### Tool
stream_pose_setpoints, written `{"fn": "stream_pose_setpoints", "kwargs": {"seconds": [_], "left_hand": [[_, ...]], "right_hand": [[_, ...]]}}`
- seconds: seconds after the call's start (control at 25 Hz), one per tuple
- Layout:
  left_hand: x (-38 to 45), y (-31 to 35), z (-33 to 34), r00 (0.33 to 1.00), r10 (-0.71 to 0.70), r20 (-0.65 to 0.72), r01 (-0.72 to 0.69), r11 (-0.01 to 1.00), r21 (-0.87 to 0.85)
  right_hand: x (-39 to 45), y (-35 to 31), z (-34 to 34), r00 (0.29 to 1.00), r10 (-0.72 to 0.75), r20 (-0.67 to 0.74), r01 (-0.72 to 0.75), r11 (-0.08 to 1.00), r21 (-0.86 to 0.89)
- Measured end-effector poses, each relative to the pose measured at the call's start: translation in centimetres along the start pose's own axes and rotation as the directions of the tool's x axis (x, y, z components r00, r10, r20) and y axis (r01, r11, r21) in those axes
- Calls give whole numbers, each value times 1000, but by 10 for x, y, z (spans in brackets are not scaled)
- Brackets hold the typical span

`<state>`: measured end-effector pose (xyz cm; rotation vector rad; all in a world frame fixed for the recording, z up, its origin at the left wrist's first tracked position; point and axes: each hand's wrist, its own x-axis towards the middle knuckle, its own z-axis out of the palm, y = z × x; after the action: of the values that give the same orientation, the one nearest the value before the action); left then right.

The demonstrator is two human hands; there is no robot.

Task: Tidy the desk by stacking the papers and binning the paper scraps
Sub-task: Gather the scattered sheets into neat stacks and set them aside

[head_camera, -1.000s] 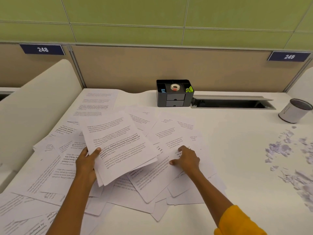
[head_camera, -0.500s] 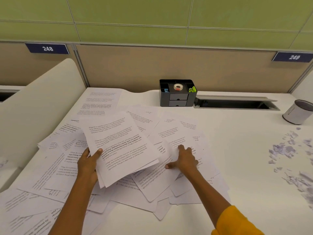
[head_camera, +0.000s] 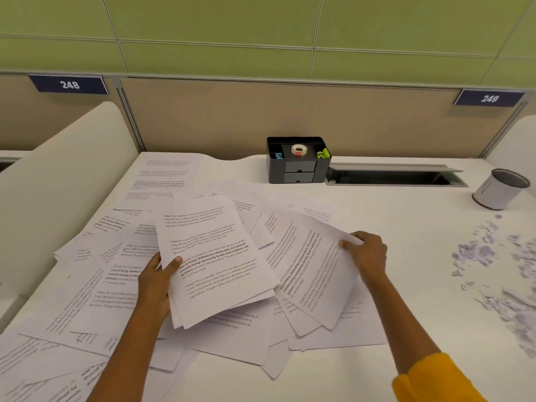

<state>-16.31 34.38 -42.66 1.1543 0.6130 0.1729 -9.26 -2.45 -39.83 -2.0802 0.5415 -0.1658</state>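
Observation:
Printed white sheets lie scattered over the left and middle of the white desk (head_camera: 377, 367). My left hand (head_camera: 156, 281) grips a small stack of papers (head_camera: 214, 262) by its lower left edge, held just above the mess. My right hand (head_camera: 367, 252) pinches the right edge of a single printed sheet (head_camera: 313, 268), which curls up off the pile beside the stack. More loose papers (head_camera: 87, 300) spread under and left of both hands. Torn paper scraps (head_camera: 493, 265) litter the desk at the right. A small white bin (head_camera: 499, 189) stands at the far right.
A black desk organiser (head_camera: 297, 161) with a tape roll stands at the back against the partition. A cable slot with a raised grey lid (head_camera: 397, 175) lies beside it. A white divider panel (head_camera: 58, 184) borders the desk on the left.
My right hand moved right from pressing flat on the pile and has lifted one sheet by its edge. The left hand still holds the stack in about the same place.

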Motion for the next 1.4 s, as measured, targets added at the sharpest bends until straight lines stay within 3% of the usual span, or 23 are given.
{"fn": "stream_pose_setpoints", "kwargs": {"seconds": [0.12, 0.24, 0.36, 0.48, 0.56, 0.76, 1.04, 1.28, 1.4], "left_hand": [[0, -5, 8, 1000, 5, 19, -5, 1000, 30], [2, -9, 13, 999, 9, 31, -10, 999, 50], [3, -11, 21, 999, 4, 50, -6, 999, 50], [-1, -12, 34, 998, 4, 67, -7, 999, 52], [-2, -14, 44, 997, -1, 73, -2, 999, 43], [-7, -21, 67, 996, 0, 89, -2, 1000, 24], [-11, -22, 75, 998, 1, 61, -5, 998, 57], [-10, -25, 73, 999, 16, -28, -11, 987, 159], [-7, -29, 71, 1000, 14, 13, -16, 966, 258]], "right_hand": [[10, 7, -23, 996, 34, -86, -18, 982, 186], [16, 16, -37, 980, 163, -116, -101, 902, 419], [17, 25, -41, 954, 296, -46, -201, 747, 634], [5, 26, -33, 945, 316, 87, -272, 607, 747], [-6, 24, -22, 945, 298, 133, -293, 596, 747], [-31, 14, 15, 954, 232, 190, -300, 690, 658], [-56, 12, 61, 971, 166, 175, -234, 820, 523], [-74, 12, 78, 976, 61, 209, -138, 916, 376], [-78, 11, 80, 960, -12, 279, -81, 944, 321]]}}
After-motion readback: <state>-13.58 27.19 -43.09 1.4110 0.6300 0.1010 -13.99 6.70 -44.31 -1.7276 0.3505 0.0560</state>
